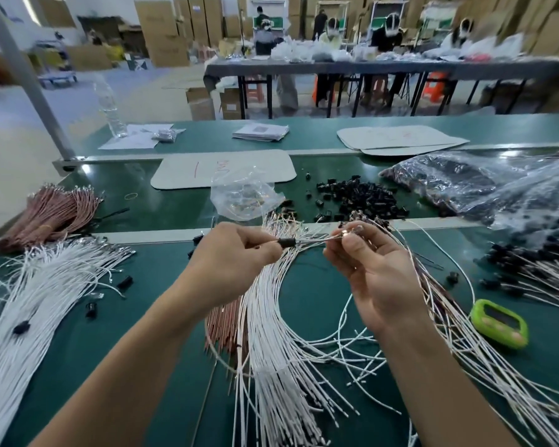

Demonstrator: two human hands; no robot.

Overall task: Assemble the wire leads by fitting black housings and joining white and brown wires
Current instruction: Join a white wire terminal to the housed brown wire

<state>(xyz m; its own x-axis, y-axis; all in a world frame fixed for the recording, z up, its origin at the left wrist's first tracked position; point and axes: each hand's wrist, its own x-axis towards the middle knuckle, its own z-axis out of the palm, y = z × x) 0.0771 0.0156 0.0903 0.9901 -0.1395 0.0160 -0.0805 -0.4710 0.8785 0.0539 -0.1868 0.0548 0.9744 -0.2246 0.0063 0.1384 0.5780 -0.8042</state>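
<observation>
Forearms across the bottom of the frame, over a fan of white wires (271,350) on the green mat (78,333). At centre, left hand (239,253) with fingers curled, pinching a black housing (286,242) at its fingertips; right hand (368,269) just beside, thumb and fingertips closed on a white wire (313,241) where metal glints, probably its terminal. Wire and housing held in the air between the hands, touching, the wire stretched from housing to right fingertips; how deep inside, cannot tell.

Looks like the housing-fitting step on one white lead. Calls next for a straight slide of housing along the wire, terminal kept in line, pinch kept close to the tip to avoid buckling; after that, joining with a brown wire.

Loose housings (362,198) piled right of centre, upper half; brown wires (55,211) bundled at far left; housed leads (530,272) at the right edge. Green timer (499,324) at lower right, display unreadable. Red handwriting on a pale card (223,169) above centre, not legible; no brand or label readable anywhere.
</observation>
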